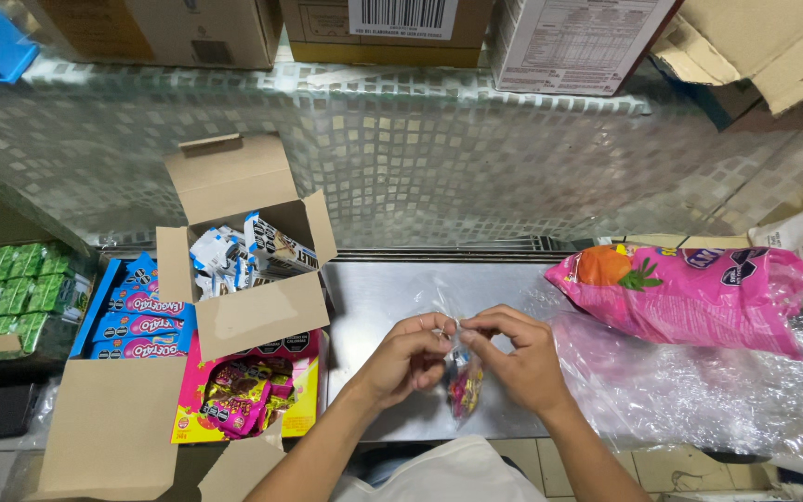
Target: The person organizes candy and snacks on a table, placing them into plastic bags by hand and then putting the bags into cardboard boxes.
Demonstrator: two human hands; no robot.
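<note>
Fingertips of the left hand [408, 358] and right hand [513, 358] pinch together on the neck of a small clear plastic bag of pink sweets [464, 384], seemingly filled though not visibly tied, left of the big pink sweet packet [690, 296].

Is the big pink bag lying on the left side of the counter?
No, the big pink bag lies on the right, beyond the right hand.
</note>
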